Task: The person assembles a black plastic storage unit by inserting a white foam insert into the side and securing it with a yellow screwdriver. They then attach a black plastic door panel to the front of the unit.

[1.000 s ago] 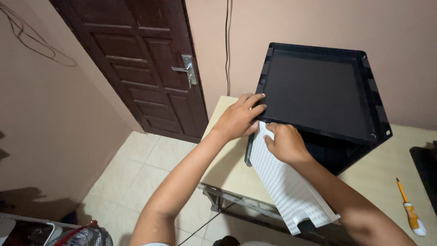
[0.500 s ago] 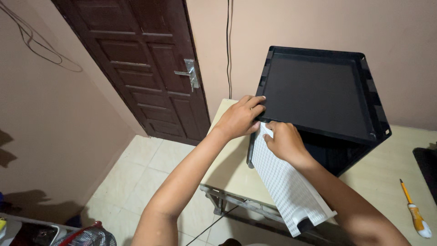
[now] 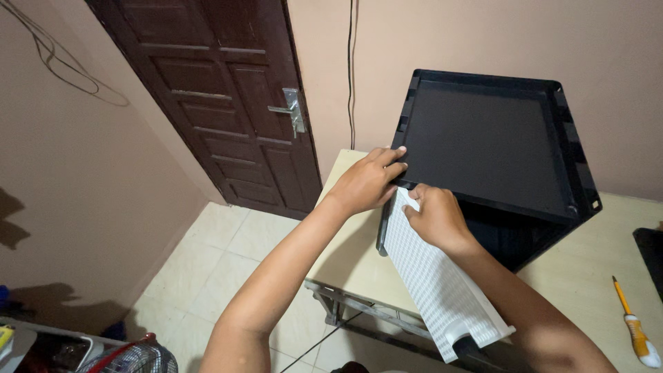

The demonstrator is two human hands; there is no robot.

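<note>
The head view looks down over both forearms to a pale counter (image 3: pixel 594 269) set against a pinkish wall (image 3: pixel 483 41). On the counter stands a black plastic box (image 3: pixel 490 148), tipped so that its flat, rimmed face turns up toward the camera, its far edge leaning near the wall.

The left hand (image 3: pixel 366 183) lies on the near left corner of the box. Its fingers (image 3: pixel 390 160) curl over the black rim and the thumb sits below it, so the grip is clenched on that corner.

The right hand (image 3: pixel 435 217) is just beside it, touching it or nearly so. It presses down on the upper end of a white perforated panel (image 3: pixel 435 290), fingertips pushed against the spot where the panel meets the lower edge of the box. The palm lies flat on the panel; whether the fingers close around its edge I cannot tell.

The panel slopes away from the box toward the camera, its lower end jutting past the counter's front edge.

At the right, a screwdriver (image 3: pixel 635 331) with a yellow and white handle lies on the counter, well apart from the hands.

To the left stand a dark brown door (image 3: pixel 214 97) with a metal handle (image 3: pixel 290 110), and below it a tiled floor (image 3: pixel 207 276).
</note>
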